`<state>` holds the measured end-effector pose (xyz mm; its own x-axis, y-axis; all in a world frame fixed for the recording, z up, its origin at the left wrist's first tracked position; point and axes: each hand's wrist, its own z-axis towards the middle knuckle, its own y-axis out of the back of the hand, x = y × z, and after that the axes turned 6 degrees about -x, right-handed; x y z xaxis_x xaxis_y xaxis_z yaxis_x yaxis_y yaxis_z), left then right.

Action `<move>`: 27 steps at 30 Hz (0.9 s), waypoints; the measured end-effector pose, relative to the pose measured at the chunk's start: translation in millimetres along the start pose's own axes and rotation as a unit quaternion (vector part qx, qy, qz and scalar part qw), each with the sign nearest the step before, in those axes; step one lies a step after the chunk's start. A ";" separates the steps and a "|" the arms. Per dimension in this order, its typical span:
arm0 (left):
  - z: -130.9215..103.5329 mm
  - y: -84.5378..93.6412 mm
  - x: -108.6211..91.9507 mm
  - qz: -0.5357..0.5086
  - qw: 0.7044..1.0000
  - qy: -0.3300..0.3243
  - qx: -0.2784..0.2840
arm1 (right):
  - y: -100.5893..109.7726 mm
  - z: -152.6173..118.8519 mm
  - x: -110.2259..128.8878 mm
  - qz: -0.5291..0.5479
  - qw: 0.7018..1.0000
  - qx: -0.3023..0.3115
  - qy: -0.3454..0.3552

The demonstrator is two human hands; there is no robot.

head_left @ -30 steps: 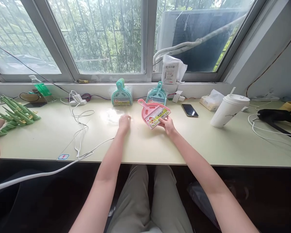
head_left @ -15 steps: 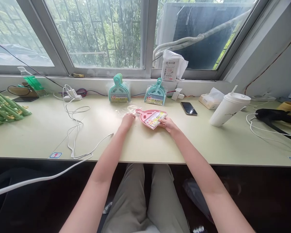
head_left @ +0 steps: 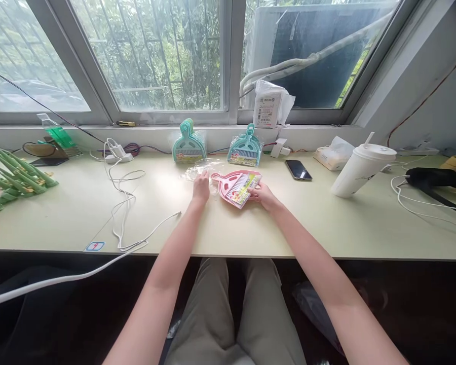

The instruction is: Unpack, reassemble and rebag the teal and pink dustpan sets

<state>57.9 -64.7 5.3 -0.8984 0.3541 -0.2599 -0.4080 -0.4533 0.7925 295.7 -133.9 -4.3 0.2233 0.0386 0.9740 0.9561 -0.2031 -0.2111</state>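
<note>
Teal dustpans (head_left: 189, 143) are bagged; the pink dustpan (head_left: 228, 185), apparently unbagged, is clamped by right fingers (head_left: 254, 192), clear film (head_left: 192, 173) by left fingers (head_left: 204, 177).

The dustpan (head_left: 222, 190) is pink and has a narrow handle with a looped end. The handle points left; the wide edge faces right and slightly toward the person. The right hand (head_left: 264, 195) grips the wide end. Whether the underside touches the surface (head_left: 231, 238) cannot be determined. A brush (head_left: 237, 185) with white bristles sits inside the dustpan. A printed label (head_left: 246, 188), yellow-green and white with red marks, covers the wide end. The plastic bag (head_left: 192, 174) is clear, thin and crumpled. It lies just beyond the handle, at the fingertips of the left hand (head_left: 201, 186); its outline is indistinct.
</note>
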 end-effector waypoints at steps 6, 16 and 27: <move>-4.6 5.5 -14.6 -0.028 0.999 -0.043 0.000 | -12.7 -7.6 -3.7 -0.010 0.999 0.035 0.015; -3.2 0.9 -9.3 -0.059 0.995 -0.076 0.000 | 1.1 -0.3 2.8 0.039 0.996 -0.077 0.030; -3.8 -5.1 -21.1 -0.086 0.985 -0.150 0.004 | -6.3 -7.9 3.4 0.001 0.998 -0.014 0.055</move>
<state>78.3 -72.9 4.7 -0.7280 0.6505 -0.2167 -0.5469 -0.3603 0.7557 288.9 -140.2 0.9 0.2013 -0.0682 0.9772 0.9498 -0.2304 -0.2117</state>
